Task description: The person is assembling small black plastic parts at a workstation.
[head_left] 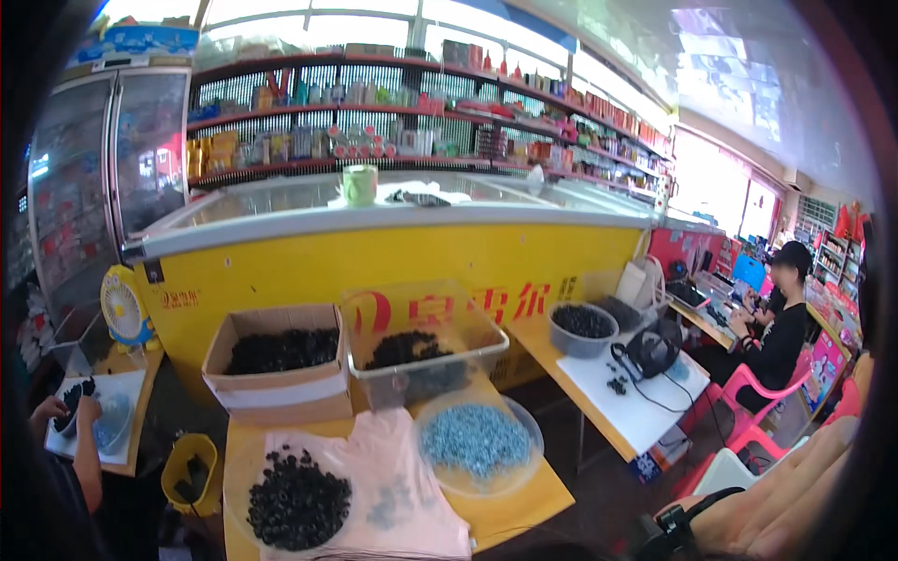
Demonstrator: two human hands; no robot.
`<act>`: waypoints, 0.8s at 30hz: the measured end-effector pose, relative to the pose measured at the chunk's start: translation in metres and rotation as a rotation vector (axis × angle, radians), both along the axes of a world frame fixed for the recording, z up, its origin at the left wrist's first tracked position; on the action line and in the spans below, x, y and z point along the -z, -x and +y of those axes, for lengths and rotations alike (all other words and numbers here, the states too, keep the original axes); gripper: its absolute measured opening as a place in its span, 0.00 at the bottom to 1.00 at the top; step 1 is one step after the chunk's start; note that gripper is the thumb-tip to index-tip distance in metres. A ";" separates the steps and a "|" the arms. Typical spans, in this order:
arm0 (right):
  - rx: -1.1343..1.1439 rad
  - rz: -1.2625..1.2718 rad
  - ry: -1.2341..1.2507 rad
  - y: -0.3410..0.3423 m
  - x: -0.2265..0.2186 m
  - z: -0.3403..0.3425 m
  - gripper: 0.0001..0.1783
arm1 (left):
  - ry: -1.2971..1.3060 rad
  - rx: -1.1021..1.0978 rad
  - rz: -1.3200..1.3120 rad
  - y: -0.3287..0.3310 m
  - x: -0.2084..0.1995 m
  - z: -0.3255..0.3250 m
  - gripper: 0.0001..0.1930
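Neither of my hands shows. A bare forearm (776,500), which looks like my right one, cuts across the lower right corner with a black wrist strap (675,525); its hand is out of the picture. In front of me is a yellow-topped table (514,510). On it a clear round tray (241,477) holds a heap of black ring-like parts (297,500), partly over a pale pink cloth (421,505). A clear bowl (535,439) of small light-blue pieces (475,439) stands to the right. Behind are a cardboard box (281,397) and a clear plastic bin (426,360), both with black parts.
A yellow chest freezer (234,271) spans the back. A right-hand table (599,402) bears a tub (582,338) and a black bag-like item (652,351) with cords. A yellow bin (192,475) stands left. Another person's hands (86,409) work far left; someone (776,327) sits right.
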State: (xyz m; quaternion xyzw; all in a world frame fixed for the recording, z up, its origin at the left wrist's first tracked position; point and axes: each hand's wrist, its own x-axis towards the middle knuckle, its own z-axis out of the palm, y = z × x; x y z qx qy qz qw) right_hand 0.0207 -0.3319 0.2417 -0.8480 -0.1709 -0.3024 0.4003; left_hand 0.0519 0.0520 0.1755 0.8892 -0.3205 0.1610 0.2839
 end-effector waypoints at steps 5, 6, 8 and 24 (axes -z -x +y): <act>-0.057 0.025 -0.013 -0.010 0.003 0.018 0.09 | 0.046 -0.059 0.020 0.001 -0.005 0.013 0.14; -0.069 0.038 -0.021 -0.015 0.000 0.025 0.09 | 0.047 -0.065 0.021 0.000 -0.009 0.016 0.14; -0.110 0.035 -0.046 -0.027 -0.001 0.031 0.09 | 0.047 -0.096 0.012 0.002 -0.020 0.017 0.14; -0.146 0.032 0.052 -0.019 0.013 0.055 0.09 | 0.255 -0.116 -0.026 0.020 -0.002 0.020 0.18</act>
